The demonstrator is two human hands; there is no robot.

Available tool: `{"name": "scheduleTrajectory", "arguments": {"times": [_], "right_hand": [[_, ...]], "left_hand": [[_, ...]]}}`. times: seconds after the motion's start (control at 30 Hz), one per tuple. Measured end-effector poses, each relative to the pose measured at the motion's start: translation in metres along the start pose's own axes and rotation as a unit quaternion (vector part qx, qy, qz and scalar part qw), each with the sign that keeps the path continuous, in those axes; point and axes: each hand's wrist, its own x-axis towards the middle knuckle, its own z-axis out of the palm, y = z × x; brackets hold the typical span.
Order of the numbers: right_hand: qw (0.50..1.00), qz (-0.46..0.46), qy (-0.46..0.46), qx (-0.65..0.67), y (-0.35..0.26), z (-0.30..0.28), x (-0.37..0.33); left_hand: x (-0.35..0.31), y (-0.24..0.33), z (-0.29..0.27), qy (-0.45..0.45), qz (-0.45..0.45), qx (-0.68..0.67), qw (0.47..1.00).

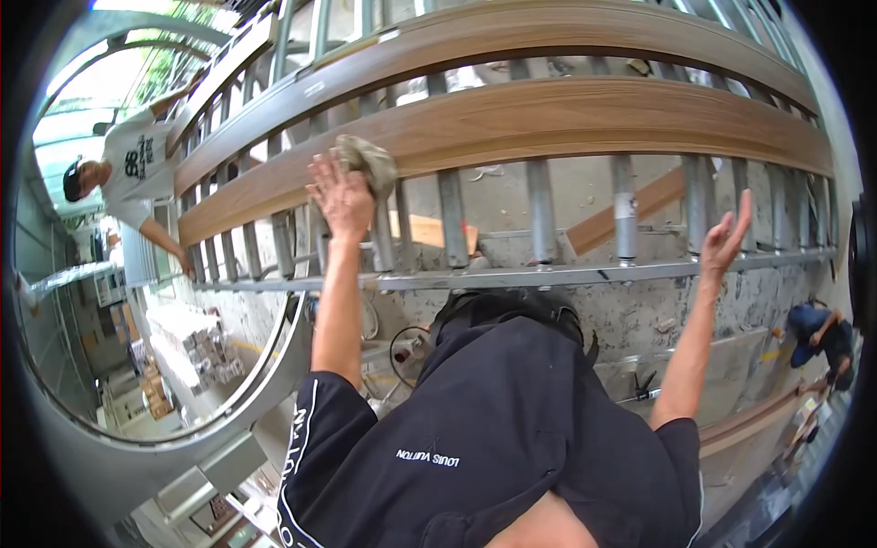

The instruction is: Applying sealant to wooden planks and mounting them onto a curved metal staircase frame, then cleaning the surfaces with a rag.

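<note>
My left hand (343, 199) is at the near edge of a long brown wood-grain board (557, 108) lying across a roller conveyor. A crumpled greyish-beige rag (370, 166) is held under that hand, against the board. Part of the fingers' grip is hidden by the rag and the back of the hand. On the right, my right hand (724, 239) is raised over the near rail of the conveyor, fingers stretched out and holding nothing. Metal rollers (540, 205) show beneath it and along the board's near side.
More long brown boards (585, 38) lie farther back on the conveyor rollers. A metal rail (512, 279) runs along its near side. Below, a loose wooden plank (630, 212) lies on the floor. One person (137, 169) stands at the left end; another (820, 338) is low at the right.
</note>
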Motion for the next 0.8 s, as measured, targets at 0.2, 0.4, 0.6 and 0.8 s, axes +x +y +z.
{"name": "scheduleTrajectory", "arguments": {"times": [0.2, 0.4, 0.6, 0.8], "right_hand": [[0.996, -0.028, 0.075, -0.047, -0.026, 0.018, -0.065], [0.988, -0.006, 0.045, -0.150, -0.013, 0.018, -0.070], [0.982, -0.004, 0.029, -0.189, -0.034, 0.016, -0.059], [0.983, -0.145, -0.033, -0.110, -0.102, 0.084, 0.003]], "left_hand": [[-0.006, 0.298, -0.012, -0.064, 0.230, -0.152, 0.959], [-0.006, 0.329, -0.009, -0.043, 0.309, -0.186, 0.932], [0.026, 0.094, -0.041, -0.177, 0.271, -0.041, 0.945], [0.056, 0.101, -0.050, -0.204, 0.338, -0.076, 0.916]]}}
